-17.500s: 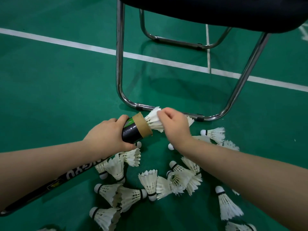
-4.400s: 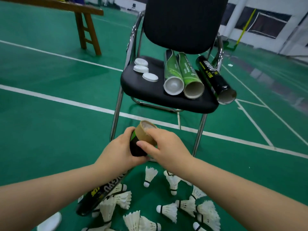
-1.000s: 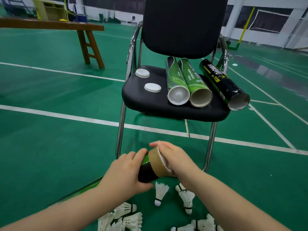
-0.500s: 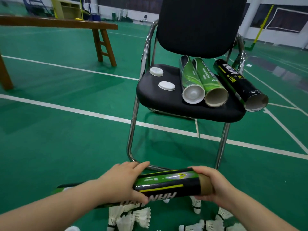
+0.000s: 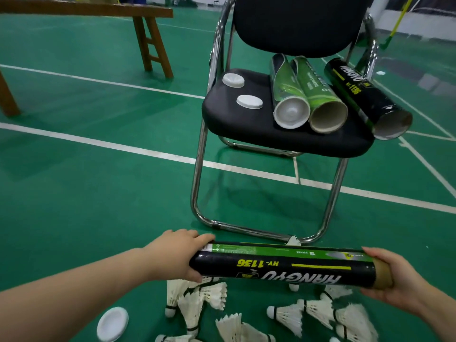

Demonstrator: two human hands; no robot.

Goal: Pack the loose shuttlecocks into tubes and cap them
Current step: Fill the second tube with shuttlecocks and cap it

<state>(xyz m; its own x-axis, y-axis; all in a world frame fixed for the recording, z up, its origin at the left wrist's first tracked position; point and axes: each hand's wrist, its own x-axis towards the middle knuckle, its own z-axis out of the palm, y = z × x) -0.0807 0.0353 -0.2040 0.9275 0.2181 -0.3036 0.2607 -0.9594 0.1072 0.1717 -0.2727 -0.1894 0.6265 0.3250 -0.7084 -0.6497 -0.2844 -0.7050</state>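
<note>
tube first: the black tube (image 5: 283, 266), with yellow lettering and a green stripe along its top, hangs level and sideways in the air in front of me, carried at both ends. my left hand (image 5: 177, 255) grips its left end, fingers curled over the top and thumb underneath. my right hand (image 5: 394, 280) wraps round the bare cardboard collar at the right end, fingers closed on it. both palms hide the tube's mouths, so i cannot tell whether either end is capped.

loose shuttlecocks (image 5: 291, 314) lie scattered on the green floor (image 5: 98, 193) directly beneath the tube, feathers pointing every way, some touching one another. one white cap (image 5: 113, 323) lies flat on the floor to their left, under my left forearm.

beyond the tube stands a black chair (image 5: 246, 124) on a chrome frame. on its seat lie two more white caps (image 5: 233, 80), apart from each other, at the left side. beside them rest three tubes, ends toward me: a capped green tube (image 5: 286, 95), touching an open green tube (image 5: 318, 95), and a second black one (image 5: 365, 97) whose open end sticks out past the seat's edge. a wooden bench (image 5: 98, 11) stands far left.
</note>
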